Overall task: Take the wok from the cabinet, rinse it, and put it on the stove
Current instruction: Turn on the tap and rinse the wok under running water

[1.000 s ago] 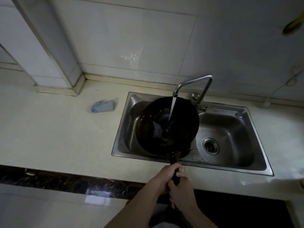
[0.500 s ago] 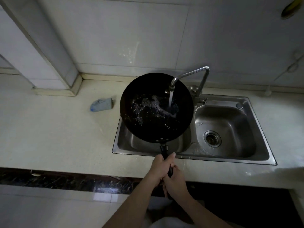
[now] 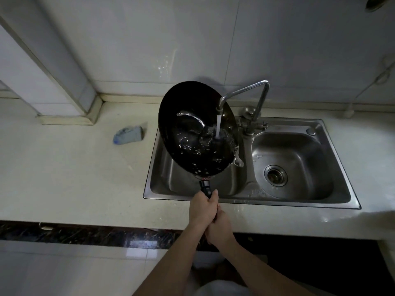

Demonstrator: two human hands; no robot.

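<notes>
Wok (image 3: 192,133) now tilted rightward, water-beaded.

home kitchen | steel double sink (image 3: 333,201) (faucet (image 3: 243,94) running) | tiled wall (image 3: 149,39)

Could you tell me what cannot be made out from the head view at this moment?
- Left basin floor and drain of the sink: hidden by the tilted wok.
- Wok handle: mostly covered by the left hand and right hand gripping it.
- Stove: out of frame.
- Yellowish object at top right: cut off by the edge.
- Blue item on the counter: too dim to identify.
</notes>
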